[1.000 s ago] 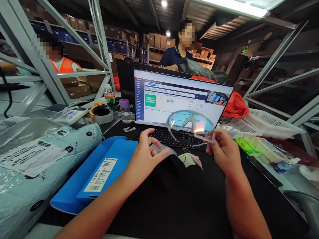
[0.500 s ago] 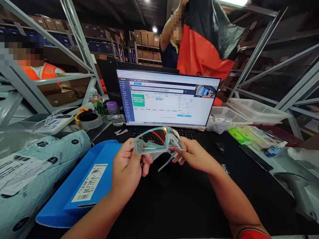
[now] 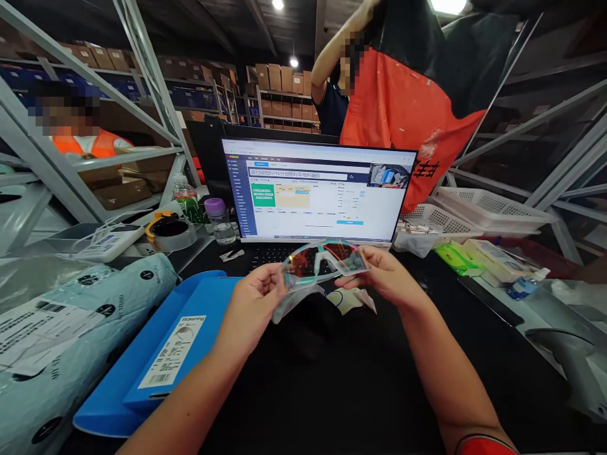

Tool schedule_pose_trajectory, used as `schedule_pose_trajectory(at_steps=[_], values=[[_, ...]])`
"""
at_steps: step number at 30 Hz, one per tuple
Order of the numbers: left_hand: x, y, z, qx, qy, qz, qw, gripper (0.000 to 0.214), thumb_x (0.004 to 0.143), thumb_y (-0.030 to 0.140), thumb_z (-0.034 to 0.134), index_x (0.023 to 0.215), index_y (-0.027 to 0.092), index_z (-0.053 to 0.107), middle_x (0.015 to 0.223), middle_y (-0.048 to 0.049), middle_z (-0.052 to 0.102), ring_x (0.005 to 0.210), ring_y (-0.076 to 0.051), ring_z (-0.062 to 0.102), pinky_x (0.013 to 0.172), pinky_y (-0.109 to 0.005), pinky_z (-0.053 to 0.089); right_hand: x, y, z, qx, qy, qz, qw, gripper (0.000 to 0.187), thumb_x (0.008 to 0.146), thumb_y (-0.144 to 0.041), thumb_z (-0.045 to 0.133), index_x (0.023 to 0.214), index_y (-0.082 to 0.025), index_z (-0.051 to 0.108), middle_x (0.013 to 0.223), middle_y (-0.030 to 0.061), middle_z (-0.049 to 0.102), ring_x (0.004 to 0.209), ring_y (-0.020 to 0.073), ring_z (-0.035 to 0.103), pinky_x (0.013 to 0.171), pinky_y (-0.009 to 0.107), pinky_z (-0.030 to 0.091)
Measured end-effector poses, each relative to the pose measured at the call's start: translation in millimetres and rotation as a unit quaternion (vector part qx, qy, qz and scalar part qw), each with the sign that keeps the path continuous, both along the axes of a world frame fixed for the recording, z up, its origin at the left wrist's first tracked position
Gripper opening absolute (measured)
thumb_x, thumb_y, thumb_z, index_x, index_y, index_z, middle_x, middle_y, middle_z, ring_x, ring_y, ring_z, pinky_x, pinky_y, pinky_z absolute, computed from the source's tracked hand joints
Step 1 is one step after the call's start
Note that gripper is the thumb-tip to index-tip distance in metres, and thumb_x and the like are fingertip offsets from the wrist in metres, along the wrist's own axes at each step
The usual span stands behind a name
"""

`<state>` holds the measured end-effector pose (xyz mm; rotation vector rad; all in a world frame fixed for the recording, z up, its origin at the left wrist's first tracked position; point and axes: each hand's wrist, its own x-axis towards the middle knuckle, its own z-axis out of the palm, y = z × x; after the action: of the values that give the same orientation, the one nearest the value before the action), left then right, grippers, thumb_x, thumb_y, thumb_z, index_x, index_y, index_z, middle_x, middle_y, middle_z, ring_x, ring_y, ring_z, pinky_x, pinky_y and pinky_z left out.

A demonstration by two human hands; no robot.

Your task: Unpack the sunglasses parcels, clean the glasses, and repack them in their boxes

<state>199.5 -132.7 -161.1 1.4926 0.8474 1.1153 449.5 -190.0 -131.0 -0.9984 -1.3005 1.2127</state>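
Observation:
Both my hands hold a pair of mirrored sports glasses (image 3: pixel 322 262) with a pale teal frame, level above the black desk mat (image 3: pixel 360 385) in front of the laptop (image 3: pixel 317 189). My left hand (image 3: pixel 253 303) pinches the left end of the glasses and a grey pouch (image 3: pixel 290 303) that hangs below. My right hand (image 3: pixel 386 278) grips the right end. A small white tag (image 3: pixel 348 298) lies on the mat just under the glasses.
An open blue box (image 3: pixel 161 354) with a label lies at my left, beside a grey-green mailer bag (image 3: pixel 61 335). Tape roll (image 3: pixel 171 232) and two bottles stand behind. White baskets (image 3: pixel 478 212) sit at right. A person across the desk lifts a red-and-black bag (image 3: pixel 408 107); another sits at far left.
My left hand joined the right on the glasses, which came down from before the screen to over the mat and turned flatter. The person opposite raised the red-and-black bag high.

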Motion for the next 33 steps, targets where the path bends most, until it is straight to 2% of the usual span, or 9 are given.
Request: schedule_pose_trajectory(at_steps=[4, 5, 7, 9, 10, 16, 20, 27, 33], values=[[6.8, 2.9, -7.5, 0.087, 0.203, -0.033, 0.975, 0.061, 0.080, 0.042, 0.070, 0.132, 0.018, 0.049, 0.100, -0.0073, 0.068, 0.078, -0.020, 0.065, 0.072, -0.035, 0.055, 46.7, -8.4, 12.2, 0.043, -0.059, -0.105, 0.992, 0.044, 0.076, -0.054, 0.082, 0.095, -0.015, 0.074, 0.096, 0.0099, 0.080, 0.082, 0.0209, 0.078, 0.074, 0.029, 0.065], [9.2, 1.6, -6.6, 0.143, 0.299, -0.032, 0.943, 0.055, 0.083, 0.038, 0.066, 0.132, 0.018, 0.050, 0.109, -0.0105, 0.067, 0.087, -0.023, 0.067, 0.079, -0.038, 0.056, 58.0, -10.2, 13.9, 0.052, -0.064, -0.130, 0.988, 0.044, 0.077, -0.055, 0.082, 0.095, -0.015, 0.075, 0.097, 0.0101, 0.079, 0.084, 0.0211, 0.078, 0.075, 0.029, 0.065], [15.4, -2.0, -1.7, 0.246, 0.494, -0.024, 0.834, 0.046, 0.083, 0.025, 0.065, 0.128, 0.016, 0.056, 0.123, -0.0166, 0.063, 0.107, -0.031, 0.065, 0.089, -0.046, 0.054, 75.5, -12.0, 15.2, 0.070, -0.068, -0.174, 0.980, 0.044, 0.078, -0.055, 0.080, 0.097, -0.016, 0.075, 0.094, 0.0096, 0.079, 0.086, 0.0217, 0.078, 0.077, 0.031, 0.065], [23.0, -4.2, 3.7, 0.281, 0.620, -0.026, 0.732, 0.052, 0.075, 0.009, 0.068, 0.126, 0.012, 0.059, 0.125, -0.0228, 0.063, 0.112, -0.041, 0.063, 0.087, -0.051, 0.053, 83.7, -11.2, 14.3, 0.085, -0.069, -0.202, 0.973, 0.044, 0.079, -0.055, 0.079, 0.098, -0.016, 0.074, 0.090, 0.0089, 0.079, 0.087, 0.0221, 0.078, 0.078, 0.031, 0.065], [26.8, -4.0, 5.3, 0.276, 0.650, -0.026, 0.708, 0.054, 0.071, 0.004, 0.068, 0.123, 0.010, 0.061, 0.120, -0.0244, 0.065, 0.107, -0.043, 0.065, 0.083, -0.051, 0.054, 84.3, -10.2, 13.6, 0.088, -0.074, -0.207, 0.972, 0.045, 0.079, -0.056, 0.078, 0.098, -0.015, 0.074, 0.089, 0.0089, 0.079, 0.087, 0.0222, 0.078, 0.079, 0.032, 0.065], [39.5, 6.7, -0.6, 0.249, 0.665, -0.019, 0.704, 0.032, 0.078, -0.006, 0.050, 0.096, 0.013, 0.068, 0.083, -0.0125, 0.073, 0.078, -0.031, 0.075, 0.068, -0.036, 0.053, 68.4, -6.1, 11.7, 0.077, -0.116, -0.190, 0.972, 0.043, 0.081, -0.056, 0.074, 0.099, -0.016, 0.073, 0.095, 0.0102, 0.079, 0.087, 0.0234, 0.078, 0.080, 0.036, 0.065], [23.8, 12.6, 11.7, 0.281, 0.652, 0.004, 0.705, 0.032, 0.082, -0.002, 0.044, 0.094, 0.015, 0.069, 0.089, -0.0155, 0.075, 0.086, -0.033, 0.074, 0.074, -0.041, 0.055, 67.4, -5.3, 10.4, 0.078, -0.109, -0.185, 0.974, 0.046, 0.078, -0.059, 0.076, 0.096, -0.016, 0.073, 0.092, 0.0102, 0.079, 0.084, 0.0233, 0.078, 0.077, 0.034, 0.066], [-90.2, 32.4, 45.4, 0.422, 0.559, 0.115, 0.704, 0.043, 0.096, 0.020, 0.034, 0.130, 0.020, 0.062, 0.135, -0.0152, 0.066, 0.122, -0.031, 0.064, 0.101, -0.046, 0.050, 72.5, 2.9, -3.3, 0.064, -0.099, -0.190, 0.975, 0.048, 0.079, -0.061, 0.075, 0.097, -0.017, 0.074, 0.092, 0.0111, 0.080, 0.084, 0.0263, 0.079, 0.080, 0.039, 0.066], [-167.5, 38.6, 15.6, 0.323, 0.624, 0.072, 0.708, 0.041, 0.091, 0.012, 0.039, 0.120, 0.019, 0.068, 0.129, -0.0133, 0.070, 0.120, -0.025, 0.065, 0.115, -0.047, 0.039, 64.5, 14.2, -20.3, 0.023, -0.120, -0.165, 0.979, 0.044, 0.080, -0.061, 0.076, 0.098, -0.020, 0.076, 0.096, 0.0150, 0.080, 0.086, 0.0290, 0.079, 0.083, 0.038, 0.066]])
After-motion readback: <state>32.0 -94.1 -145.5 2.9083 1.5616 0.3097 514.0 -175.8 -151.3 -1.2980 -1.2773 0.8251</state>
